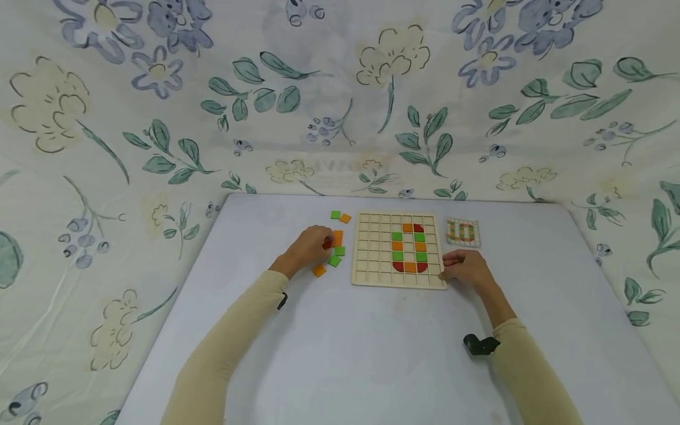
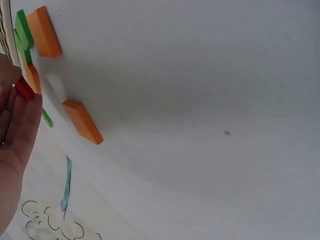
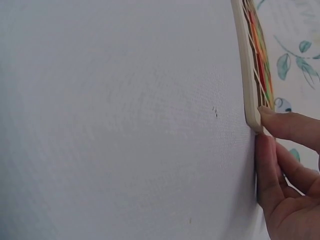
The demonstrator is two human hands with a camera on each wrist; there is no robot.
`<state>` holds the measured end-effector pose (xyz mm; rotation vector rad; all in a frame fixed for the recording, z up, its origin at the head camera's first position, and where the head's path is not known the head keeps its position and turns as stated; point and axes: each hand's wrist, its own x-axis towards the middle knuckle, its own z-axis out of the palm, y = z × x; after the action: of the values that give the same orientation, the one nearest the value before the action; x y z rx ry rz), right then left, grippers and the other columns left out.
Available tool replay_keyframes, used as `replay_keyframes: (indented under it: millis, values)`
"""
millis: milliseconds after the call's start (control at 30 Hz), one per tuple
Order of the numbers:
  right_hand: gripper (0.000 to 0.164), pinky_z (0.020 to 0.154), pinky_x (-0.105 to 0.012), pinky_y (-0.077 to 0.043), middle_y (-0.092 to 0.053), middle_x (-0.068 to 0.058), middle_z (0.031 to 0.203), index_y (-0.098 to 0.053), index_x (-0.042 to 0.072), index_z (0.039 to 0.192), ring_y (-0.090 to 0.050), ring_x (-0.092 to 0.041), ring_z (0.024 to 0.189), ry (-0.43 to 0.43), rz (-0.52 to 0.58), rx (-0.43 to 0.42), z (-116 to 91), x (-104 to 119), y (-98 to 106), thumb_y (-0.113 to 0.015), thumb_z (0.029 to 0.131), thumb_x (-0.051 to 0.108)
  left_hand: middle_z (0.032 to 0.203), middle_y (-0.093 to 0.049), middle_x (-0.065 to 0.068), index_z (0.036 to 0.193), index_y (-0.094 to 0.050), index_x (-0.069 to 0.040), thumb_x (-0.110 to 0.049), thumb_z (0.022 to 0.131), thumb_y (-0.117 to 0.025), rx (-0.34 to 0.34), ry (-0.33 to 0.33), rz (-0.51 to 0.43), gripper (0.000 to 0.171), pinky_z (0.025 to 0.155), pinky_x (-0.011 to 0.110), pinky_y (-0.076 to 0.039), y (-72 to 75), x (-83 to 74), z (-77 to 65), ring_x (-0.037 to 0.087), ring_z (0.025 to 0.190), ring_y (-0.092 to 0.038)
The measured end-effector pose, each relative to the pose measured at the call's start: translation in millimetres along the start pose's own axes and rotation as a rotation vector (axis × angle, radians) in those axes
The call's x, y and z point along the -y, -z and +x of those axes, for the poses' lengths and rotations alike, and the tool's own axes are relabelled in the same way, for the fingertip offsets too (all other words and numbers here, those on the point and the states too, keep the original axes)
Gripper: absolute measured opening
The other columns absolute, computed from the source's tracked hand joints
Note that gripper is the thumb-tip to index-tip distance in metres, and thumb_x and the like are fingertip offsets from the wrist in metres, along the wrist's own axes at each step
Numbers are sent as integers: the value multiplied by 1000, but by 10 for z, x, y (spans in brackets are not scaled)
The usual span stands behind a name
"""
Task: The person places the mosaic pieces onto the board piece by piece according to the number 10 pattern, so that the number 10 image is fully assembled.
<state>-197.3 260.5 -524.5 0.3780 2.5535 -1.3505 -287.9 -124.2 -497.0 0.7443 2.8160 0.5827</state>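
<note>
My left hand [image 1: 313,246] pinches a small red tile [image 2: 25,89] between thumb and fingers, over the loose tiles left of the board. Close around that hand lie a green tile [image 1: 340,251] and an orange tile [image 1: 319,271], with others partly hidden by the fingers. The wooden grid board [image 1: 372,278] lies flat, with orange, green and red pieces forming a closed ring in its right half. At the board's near right corner my right hand [image 1: 467,268] holds the edge, thumb on top and fingers against the side, as the right wrist view shows.
Right of the board lies a small pattern card [image 1: 463,232] with a similar coloured ring. A green tile [image 1: 336,215] and an orange tile [image 1: 346,218] lie near the far edge of the white table [image 1: 361,354]. Behind it hangs a floral cloth [image 1: 340,94].
</note>
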Motion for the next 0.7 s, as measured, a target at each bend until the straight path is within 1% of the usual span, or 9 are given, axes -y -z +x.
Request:
replay_keyframes:
  millis: [67,200,333,467,600,700]
  values:
    - [48,82,-35,-48,-66,-12,101,-64,-1,116,-59,-26,91,-1,-3,-4,5,-1,-3,-82,73,12,100,-65,9,108,-68,0,-3,83,-70,-12,-23,0,25,86,36,-49,24,-55,47,24,92,-54]
    - [49,82,-35,-48,-66,-13,101,-64,-2,116,-59,-26,91,-5,-1,-6,5,12,-10,-82,73,12,104,-66,10,111,-68,1,-2,83,-69,-37,-78,-14,28,85,34,-50,50,-182,174,23,93,-55]
    - [50,83,-36,-48,-66,-14,103,-63,-2,118,-59,-27,93,3,12,4,7,-2,4,-82,74,13,108,-67,12,112,-68,3,0,83,-68,-48,-165,-17,29,84,33,-50,-1,-352,352,23,94,-57]
    - [50,84,-36,-48,-65,-14,103,-63,-2,118,-58,-27,94,1,21,4,14,-19,15,-82,74,13,111,-67,12,113,-68,2,-2,83,-70,-47,-231,13,30,86,33,-49,-88,-524,536,24,99,-57]
    - [50,85,-36,-48,-65,-13,103,-63,-1,117,-58,-27,94,-9,31,3,29,-26,10,-82,74,12,116,-65,11,117,-66,0,-5,86,-70,-12,-256,26,31,90,31,-47,-172,-696,696,23,103,-56]
    - [49,85,-36,-48,-65,-13,102,-64,-1,117,-58,-27,93,-14,39,4,40,-22,6,-82,73,12,118,-64,11,119,-65,0,-5,89,-67,11,-253,12,31,93,31,-46,-229,-805,796,23,103,-54]
